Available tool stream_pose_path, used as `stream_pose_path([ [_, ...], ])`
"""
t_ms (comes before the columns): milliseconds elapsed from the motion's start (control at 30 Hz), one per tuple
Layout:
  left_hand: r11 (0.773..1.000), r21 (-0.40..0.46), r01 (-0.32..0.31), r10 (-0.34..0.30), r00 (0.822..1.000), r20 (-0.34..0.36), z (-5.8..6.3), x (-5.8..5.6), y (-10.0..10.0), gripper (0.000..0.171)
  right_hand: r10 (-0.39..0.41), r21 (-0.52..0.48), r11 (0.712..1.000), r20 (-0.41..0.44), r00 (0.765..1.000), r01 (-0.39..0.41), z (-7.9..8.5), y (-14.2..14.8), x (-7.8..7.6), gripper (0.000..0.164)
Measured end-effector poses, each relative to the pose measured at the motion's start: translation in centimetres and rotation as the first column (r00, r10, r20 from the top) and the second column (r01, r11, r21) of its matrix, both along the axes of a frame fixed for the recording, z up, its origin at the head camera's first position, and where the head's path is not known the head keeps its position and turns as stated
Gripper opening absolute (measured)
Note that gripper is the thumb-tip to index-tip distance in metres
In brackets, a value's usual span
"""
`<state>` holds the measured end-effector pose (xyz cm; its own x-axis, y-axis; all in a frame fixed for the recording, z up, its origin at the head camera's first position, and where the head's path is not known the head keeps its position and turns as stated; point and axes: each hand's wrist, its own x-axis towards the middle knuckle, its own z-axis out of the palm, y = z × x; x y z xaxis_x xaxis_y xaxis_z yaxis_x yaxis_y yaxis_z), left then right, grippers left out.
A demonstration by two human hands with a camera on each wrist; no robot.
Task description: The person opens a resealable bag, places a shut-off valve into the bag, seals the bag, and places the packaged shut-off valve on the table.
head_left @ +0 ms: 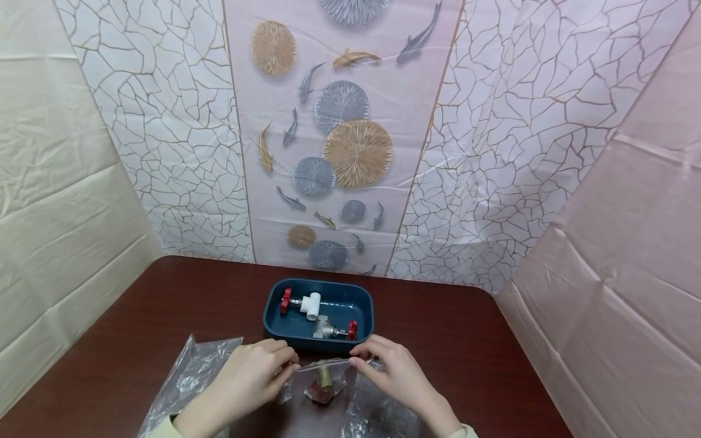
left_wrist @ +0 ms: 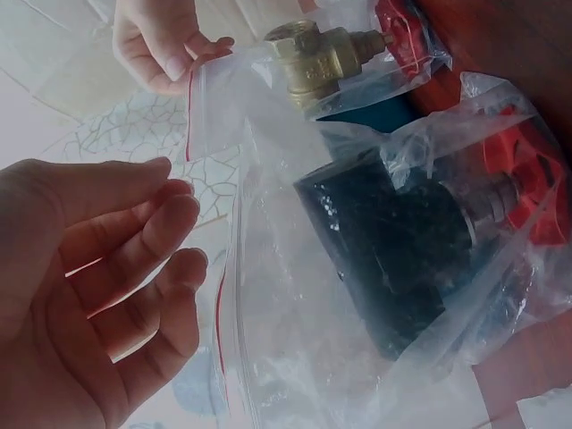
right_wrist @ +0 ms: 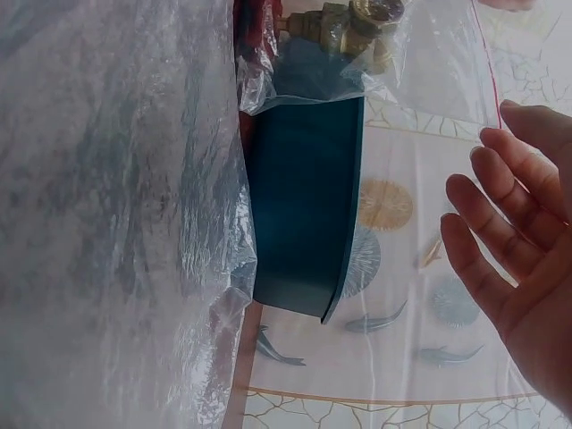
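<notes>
Both hands hold up a clear zip bag (head_left: 306, 420) by its top edge, with a brass valve (head_left: 324, 378) inside. My left hand (head_left: 254, 371) pinches one upper corner of it. At the other corner, my right hand (head_left: 394, 371) has the edge between thumb and index finger. The bag's red seal line and the valve's red handle (left_wrist: 404, 36) show in the left wrist view. Beside the left hand in that view is another zip bag (left_wrist: 277, 357) with a black tee-shaped valve (left_wrist: 384, 250) in it, also red-handled.
A dark blue tray (head_left: 274, 331) stands just beyond the hands. In it lie a white tee valve (head_left: 311, 306) and a metal valve (head_left: 324, 328), both with red handles. Clear plastic bags lie on the table at left (head_left: 186, 377) and right (head_left: 378, 407). Patterned cloth hangs behind.
</notes>
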<state>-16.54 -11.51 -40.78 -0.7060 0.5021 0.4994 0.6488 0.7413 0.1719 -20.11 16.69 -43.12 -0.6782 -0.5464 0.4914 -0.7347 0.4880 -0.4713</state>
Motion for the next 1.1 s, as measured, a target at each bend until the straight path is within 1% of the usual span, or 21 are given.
stream_pose_path([
  [67, 1.000, 0.000, 0.000, 0.000, 1.000, 0.003, 0.0, 0.0, -0.1, 0.005, -0.002, 0.002, 1.000, -0.005, 1.000, 0.002, 0.0, 0.0, 0.0, 0.014],
  [200, 1.000, -0.005, -0.008, 0.007, 1.000, -0.013, 0.1, 0.1, -0.4, 0.006, 0.001, -0.002, 1.000, -0.013, 1.000, -0.001, 0.0, -0.1, 0.0, 0.015],
  [333, 0.999, -0.015, -0.035, 0.034, 0.998, -0.045, 0.2, 0.2, -0.8, 0.006, 0.008, -0.019, 1.000, -0.018, 1.000, -0.008, 0.1, -0.4, 0.0, 0.014],
  [467, 0.998, -0.005, -0.061, 0.060, 0.993, -0.101, 0.6, 0.4, -1.8, 0.008, 0.024, -0.047, 0.999, -0.005, 1.000, -0.024, 0.6, -1.4, 0.2, 0.013],
  [567, 0.997, 0.014, -0.070, 0.071, 0.985, -0.158, 0.9, 0.7, -3.1, 0.010, 0.052, -0.062, 0.997, -0.003, 0.999, -0.052, 1.1, -2.7, 0.2, 0.014],
  [667, 0.995, 0.017, -0.098, 0.099, 0.973, -0.210, 1.1, 1.2, -4.7, 0.011, 0.085, -0.080, 0.993, -0.012, 0.996, -0.086, 1.6, -4.3, 0.2, 0.013],
  [733, 0.992, 0.018, -0.128, 0.129, 0.962, -0.240, 1.4, 1.6, -6.0, 0.010, 0.119, -0.096, 0.988, -0.019, 0.993, -0.120, 2.0, -5.5, 0.3, 0.013],
  [800, 0.985, 0.021, -0.170, 0.169, 0.948, -0.269, 1.7, 2.0, -7.4, 0.009, 0.159, -0.111, 0.980, -0.041, 0.986, -0.163, 2.3, -6.7, 0.4, 0.013],
  [900, 0.974, 0.043, -0.224, 0.227, 0.932, -0.283, 2.2, 2.7, -9.3, 0.011, 0.221, -0.120, 0.966, -0.074, 0.972, -0.229, 2.9, -8.2, 0.6, 0.013],
  [967, 0.964, 0.052, -0.261, 0.266, 0.926, -0.269, 2.5, 3.2, -10.3, 0.014, 0.251, -0.118, 0.958, -0.092, 0.964, -0.261, 3.2, -9.1, 0.8, 0.013],
  [1100, 0.951, 0.045, -0.305, 0.307, 0.919, -0.247, 2.6, 4.0, -11.7, 0.018, 0.291, -0.097, 0.949, -0.099, 0.952, -0.300, 3.5, -10.5, 1.1, 0.013],
])
